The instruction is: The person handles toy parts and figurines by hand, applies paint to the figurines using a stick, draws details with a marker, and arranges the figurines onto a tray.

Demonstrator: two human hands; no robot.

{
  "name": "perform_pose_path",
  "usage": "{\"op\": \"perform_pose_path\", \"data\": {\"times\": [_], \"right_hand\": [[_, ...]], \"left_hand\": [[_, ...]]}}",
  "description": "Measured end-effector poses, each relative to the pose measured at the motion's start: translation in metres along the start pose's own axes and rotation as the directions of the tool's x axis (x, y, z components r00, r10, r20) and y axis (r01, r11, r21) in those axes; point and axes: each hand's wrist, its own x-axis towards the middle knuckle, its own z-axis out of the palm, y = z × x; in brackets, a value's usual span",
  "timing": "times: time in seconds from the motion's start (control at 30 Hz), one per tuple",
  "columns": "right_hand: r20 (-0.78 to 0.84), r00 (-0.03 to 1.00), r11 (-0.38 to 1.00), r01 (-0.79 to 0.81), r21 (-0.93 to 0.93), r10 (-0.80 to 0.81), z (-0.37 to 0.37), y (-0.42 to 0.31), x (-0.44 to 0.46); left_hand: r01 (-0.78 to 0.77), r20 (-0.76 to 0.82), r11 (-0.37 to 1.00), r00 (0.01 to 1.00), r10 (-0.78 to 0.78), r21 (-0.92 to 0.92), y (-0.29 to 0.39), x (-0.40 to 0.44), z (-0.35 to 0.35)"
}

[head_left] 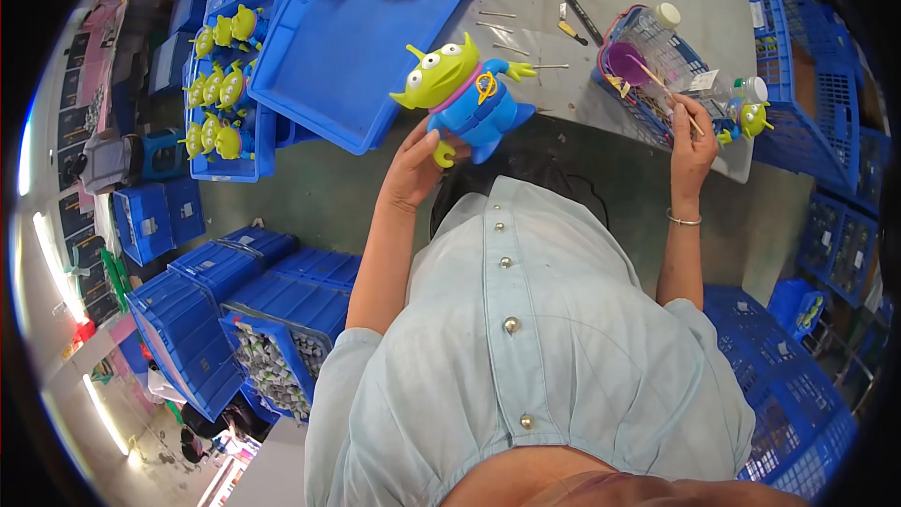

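Note:
A green three-eyed alien figure (481, 117) in a blue suit with a purple collar is tilted in my left hand (413, 167), whose fingers close round its lower side. My right hand (693, 148) pinches a thin wooden stick (661, 84). The stick's far end reaches to a purple cup (625, 64), and I cannot make out its tip. That cup stands in a blue basket (605, 75) with clear bottles. Close beside my right hand, another alien figure (753, 120) is at the table edge.
Cotton swabs (497, 26) and a black pen (582, 17) lie on the grey table (572, 99). A blue tray (328, 66) with figures at its far end overhangs the left side. More alien figures (225, 84) fill a crate. Blue crates (211, 291) stand on the floor.

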Motion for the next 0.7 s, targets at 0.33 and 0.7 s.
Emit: {"op": "perform_pose_path", "data": {"times": [0.33, 0.7], "right_hand": [[0.057, 0.990, 0.982, -0.120, -0.145, 0.129, 0.014, 0.073, 0.017], [0.871, 0.482, 0.744, -0.617, 0.256, 0.100, 0.103, -0.027, 0.012]], "left_hand": [[0.020, 0.055, 0.999, 0.998, -0.022, 0.030, 0.005, 0.001, 0.003], [0.028, 0.110, 0.995, 0.993, -0.038, 0.095, 0.014, 0.000, 0.018]]}}
